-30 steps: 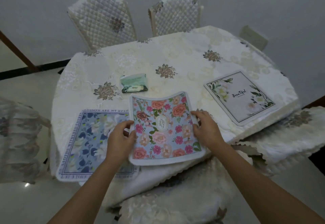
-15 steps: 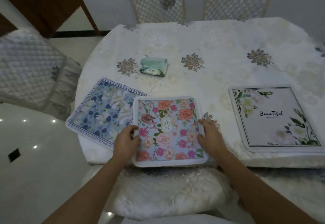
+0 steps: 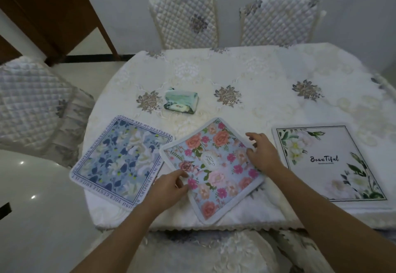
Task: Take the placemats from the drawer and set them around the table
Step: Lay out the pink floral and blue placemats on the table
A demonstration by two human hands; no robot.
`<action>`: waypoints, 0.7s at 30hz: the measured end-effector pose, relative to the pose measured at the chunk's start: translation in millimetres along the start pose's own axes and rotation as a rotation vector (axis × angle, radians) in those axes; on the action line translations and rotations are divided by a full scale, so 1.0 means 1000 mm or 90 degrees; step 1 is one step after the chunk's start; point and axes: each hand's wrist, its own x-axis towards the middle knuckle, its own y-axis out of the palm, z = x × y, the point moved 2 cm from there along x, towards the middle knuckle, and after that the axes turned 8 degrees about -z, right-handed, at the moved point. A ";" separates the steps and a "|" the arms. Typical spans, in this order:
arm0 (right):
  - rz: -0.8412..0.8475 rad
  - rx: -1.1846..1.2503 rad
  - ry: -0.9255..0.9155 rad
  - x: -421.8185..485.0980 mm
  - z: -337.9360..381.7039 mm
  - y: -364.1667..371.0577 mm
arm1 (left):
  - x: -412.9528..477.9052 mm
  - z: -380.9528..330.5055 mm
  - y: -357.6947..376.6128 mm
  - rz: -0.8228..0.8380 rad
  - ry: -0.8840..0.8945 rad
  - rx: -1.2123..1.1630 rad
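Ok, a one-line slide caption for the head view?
Both hands, left and right, turn the pink mat between the blue mat and white mat.

Three placemats along the near edge of the cream tabletop (image 3: 214, 75): blue floral placemat (image 3: 120, 161) left, white "Beautiful" placemat (image 3: 327, 163) right, pink floral placemat (image 3: 214, 165) between, skewed, left hand (image 3: 169, 187) and right hand (image 3: 261, 152) on its sides.

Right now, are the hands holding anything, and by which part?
Both hands are on the pink floral placemat: left hand at its near-left edge, right hand at its right corner. Whether either actually grips it cannot be told.
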 end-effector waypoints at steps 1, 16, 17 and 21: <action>-0.002 0.003 0.017 0.000 -0.005 -0.001 | 0.007 -0.001 -0.001 0.034 0.020 0.034; -0.126 0.052 0.390 -0.138 -0.014 0.040 | 0.165 -0.006 -0.010 -0.014 0.240 0.167; -0.129 0.057 0.395 -0.141 -0.012 0.045 | 0.171 -0.005 -0.008 -0.007 0.235 0.183; -0.144 0.090 0.386 -0.138 -0.003 0.054 | 0.177 -0.001 -0.004 -0.022 0.227 0.153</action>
